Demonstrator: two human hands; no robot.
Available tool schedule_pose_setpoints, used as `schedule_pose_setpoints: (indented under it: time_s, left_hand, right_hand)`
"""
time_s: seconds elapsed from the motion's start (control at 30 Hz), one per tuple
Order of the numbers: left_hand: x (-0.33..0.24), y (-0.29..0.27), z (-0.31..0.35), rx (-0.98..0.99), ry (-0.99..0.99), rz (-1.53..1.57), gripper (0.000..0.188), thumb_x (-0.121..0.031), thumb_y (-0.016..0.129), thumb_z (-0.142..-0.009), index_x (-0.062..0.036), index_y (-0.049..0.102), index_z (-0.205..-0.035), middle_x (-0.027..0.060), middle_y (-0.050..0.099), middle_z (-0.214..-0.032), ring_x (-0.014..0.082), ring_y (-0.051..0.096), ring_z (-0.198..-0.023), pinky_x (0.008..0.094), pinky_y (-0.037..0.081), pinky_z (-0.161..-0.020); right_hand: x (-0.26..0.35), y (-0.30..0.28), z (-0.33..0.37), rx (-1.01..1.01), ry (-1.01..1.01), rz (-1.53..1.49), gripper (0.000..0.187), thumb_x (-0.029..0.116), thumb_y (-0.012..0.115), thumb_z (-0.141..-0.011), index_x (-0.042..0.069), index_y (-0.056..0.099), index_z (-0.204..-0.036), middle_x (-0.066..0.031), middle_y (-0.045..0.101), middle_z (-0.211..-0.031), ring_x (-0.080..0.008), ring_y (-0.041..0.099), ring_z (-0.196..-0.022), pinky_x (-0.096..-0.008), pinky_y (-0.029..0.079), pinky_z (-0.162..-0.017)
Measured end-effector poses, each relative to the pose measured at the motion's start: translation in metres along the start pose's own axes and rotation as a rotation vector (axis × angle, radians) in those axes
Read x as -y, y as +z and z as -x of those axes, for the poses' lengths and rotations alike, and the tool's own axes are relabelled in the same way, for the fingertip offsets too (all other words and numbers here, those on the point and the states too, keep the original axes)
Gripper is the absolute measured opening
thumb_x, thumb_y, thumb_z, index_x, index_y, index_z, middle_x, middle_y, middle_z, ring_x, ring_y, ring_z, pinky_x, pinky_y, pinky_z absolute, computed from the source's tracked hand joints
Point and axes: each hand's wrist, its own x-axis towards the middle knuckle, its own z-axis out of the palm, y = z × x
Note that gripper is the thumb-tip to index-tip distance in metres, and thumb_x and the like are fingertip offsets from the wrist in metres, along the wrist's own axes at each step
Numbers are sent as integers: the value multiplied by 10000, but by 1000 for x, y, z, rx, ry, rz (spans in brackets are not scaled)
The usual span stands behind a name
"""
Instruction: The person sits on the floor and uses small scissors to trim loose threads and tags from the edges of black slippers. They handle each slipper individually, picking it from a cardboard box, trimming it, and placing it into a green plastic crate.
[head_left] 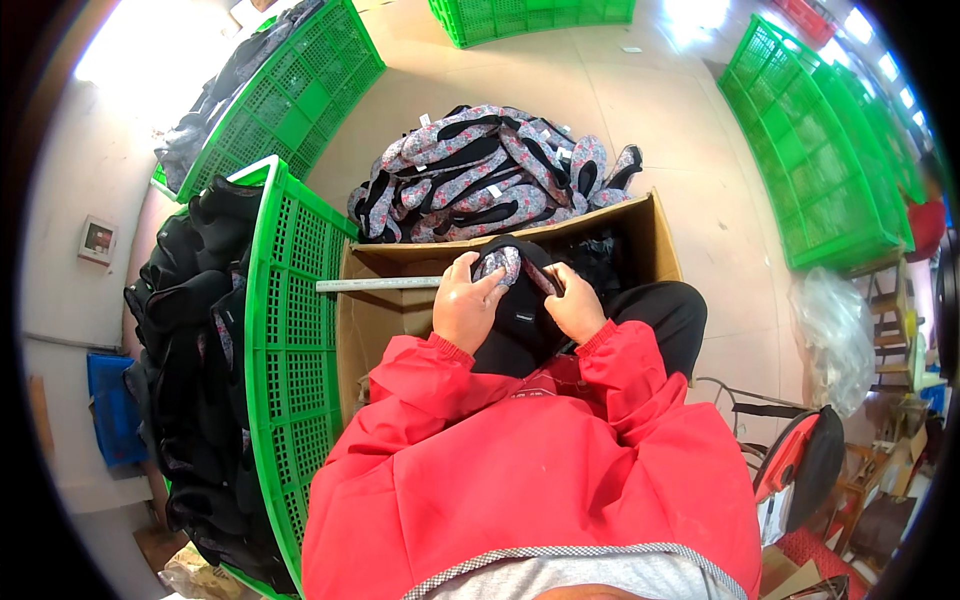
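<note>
Over my lap I hold a black cloth slipper (pixel 524 294), its opening turned up to show a grey and pink floral lining. My left hand (pixel 466 308) grips its left edge, fingers on the patterned lining. On the other side my right hand (pixel 575 304) pinches the right edge between thumb and fingers. Just beyond is a cardboard box (pixel 655 240), with dark items partly hidden in its right side. A pale flat strip (pixel 375 284) lies across the box's left part, ending near my left hand. Behind the box, floral slippers (pixel 470 170) are heaped on the floor.
At my left a green plastic crate (pixel 296 400) is filled with black slippers (pixel 190 320). Another loaded green crate (pixel 290 100) stands farther back. More green crates (pixel 815 150) are at the right and at the far side. Clear plastic bags (pixel 838 335) hang at the right.
</note>
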Motion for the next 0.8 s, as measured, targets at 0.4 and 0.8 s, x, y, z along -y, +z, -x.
schedule_pose_setpoints:
  time_s: [0.4,0.8]
  left_hand:
    - [44,31,-36,4,-56,-286,95,-125,642,-816,-61,694,-768,130,584,-1022,324,596,-899,397,505,-760]
    - [81,68,-66,584,-370,-508,335,-167,505,-883,-1,640,-1141,183,652,-1171,345,649,-1051,425,526,-871]
  right_hand:
    - [15,17,12,68,-38,178,335,69,568,-775,125,592,-1104,-242,607,-1005,-442,599,-937,-492,494,-806]
    - [17,28,9,55,-78,161,329,58,526,-777,95,589,-1098,-279,600,-977,-460,581,-929,-498,483,-816]
